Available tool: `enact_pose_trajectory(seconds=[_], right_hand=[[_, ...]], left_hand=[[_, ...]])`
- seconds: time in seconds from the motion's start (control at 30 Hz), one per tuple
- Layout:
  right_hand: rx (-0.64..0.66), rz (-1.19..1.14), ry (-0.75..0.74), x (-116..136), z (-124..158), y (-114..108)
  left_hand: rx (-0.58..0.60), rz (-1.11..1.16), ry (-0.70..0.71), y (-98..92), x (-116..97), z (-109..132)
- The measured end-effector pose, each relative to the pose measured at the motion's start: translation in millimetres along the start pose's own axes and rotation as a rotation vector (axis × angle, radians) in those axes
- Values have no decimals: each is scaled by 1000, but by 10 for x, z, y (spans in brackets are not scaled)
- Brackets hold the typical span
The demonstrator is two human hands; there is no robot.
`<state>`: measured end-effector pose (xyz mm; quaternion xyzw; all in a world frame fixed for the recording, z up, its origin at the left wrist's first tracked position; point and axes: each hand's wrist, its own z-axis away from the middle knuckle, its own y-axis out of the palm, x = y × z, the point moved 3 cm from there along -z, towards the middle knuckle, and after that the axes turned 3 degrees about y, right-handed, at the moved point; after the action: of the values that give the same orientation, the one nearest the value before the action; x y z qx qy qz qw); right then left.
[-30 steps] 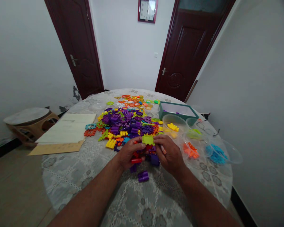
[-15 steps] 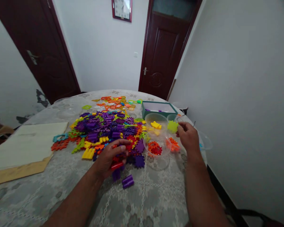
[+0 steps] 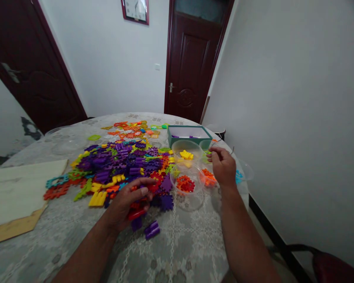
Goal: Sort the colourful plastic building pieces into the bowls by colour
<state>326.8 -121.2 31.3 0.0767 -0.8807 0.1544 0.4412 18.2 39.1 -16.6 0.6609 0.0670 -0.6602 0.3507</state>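
My left hand (image 3: 131,200) curls loosely round red plastic pieces (image 3: 137,213) at the near edge of a heap of mostly purple toothed building pieces (image 3: 120,159). A purple ribbed piece (image 3: 152,230) lies just in front of it. My right hand (image 3: 223,165) is over a clear tub holding a light green piece (image 3: 207,156), its fingers bent and slightly apart with nothing seen between them. Beside it, clear round tubs hold yellow pieces (image 3: 186,155), red pieces (image 3: 185,184) and orange pieces (image 3: 208,177).
A green-edged box (image 3: 190,134) with a few purple bits stands behind the tubs. Blue pieces (image 3: 238,177) sit in a clear container at right. Flat orange pieces (image 3: 129,129) lie at the back, and a pale board (image 3: 23,188) lies left.
My view has turned slightly right. The light green piece, earlier at my right fingertips, now shows lower behind clear plastic with my fingers above it. My left hand still has the red pieces.
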Motion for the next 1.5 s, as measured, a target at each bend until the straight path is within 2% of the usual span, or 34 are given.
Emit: enact_pose_trajectory(seconds=[0.13,0.2,0.27,0.33,0.4,0.5,0.67,0.73,0.83,0.9,1.0,1.1,1.17,1.27,1.33,1.5], right_hand=[[554,-61,-344,546,415,333],[767,-88,-482,746,622,458],[883,-95,-550,858,775,551],[931,-79,-577,892,873,626],[921,-70,-594,881,920,681],[833,-75,-612,846,917,712],[687,-54,-575,791,790,621],[585,-15,-466,739,699,553],[442,25,-176,606,557,456],[406,40,-13,511,482,409],[426,90,56,406,391,358],[416,223,-9,348,327,309],[346,316,-76,350,314,288],[275,313,-213,447,387,328],[324,226,-327,567,507,409],[566,75,-604,885,927,677]], left_hand=[[12,-19,7,27,1,17],[17,-12,8,43,0,25],[16,2,19,57,-2,31],[20,17,26,70,0,36],[30,38,21,86,7,41],[66,84,7,120,9,51],[48,261,38,125,-24,50],[19,330,42,95,-29,39],[-23,395,36,54,-28,24],[-45,416,35,46,-29,20],[-70,424,39,57,-32,18],[-83,426,45,73,-31,13],[-85,429,40,81,-25,9],[-89,439,26,88,-17,10],[-87,443,16,93,-14,16],[-46,415,6,111,17,21]])
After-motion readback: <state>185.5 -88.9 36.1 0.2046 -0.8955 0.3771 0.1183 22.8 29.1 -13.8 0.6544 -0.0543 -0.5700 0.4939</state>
